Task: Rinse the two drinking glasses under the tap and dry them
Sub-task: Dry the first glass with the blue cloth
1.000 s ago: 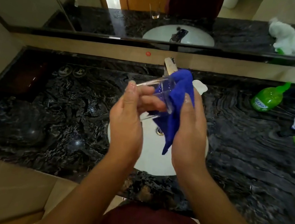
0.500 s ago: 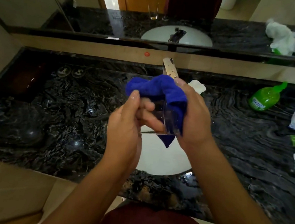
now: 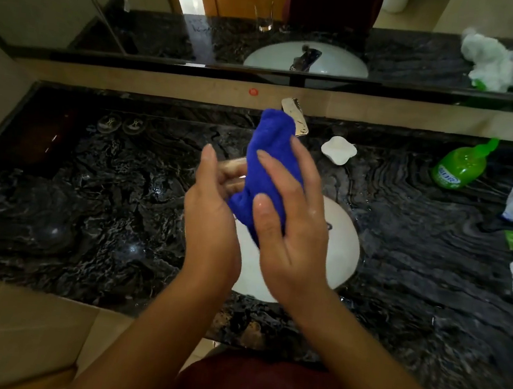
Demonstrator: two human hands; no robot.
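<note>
Over the white oval basin point(image 3: 343, 252) my left hand point(image 3: 211, 218) grips the clear drinking glass point(image 3: 235, 172), mostly hidden; my right hand point(image 3: 291, 217) clasps the blue microfibre cloth point(image 3: 268, 163) around it; drying underway, the second glass unseen on the bench.

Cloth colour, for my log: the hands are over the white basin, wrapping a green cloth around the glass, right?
Not quite. The head view shows the cloth is blue, not green; the green thing is the soap bottle. The rest holds.

Glass hidden inside blue cloth point(image 3: 272, 167)
</note>
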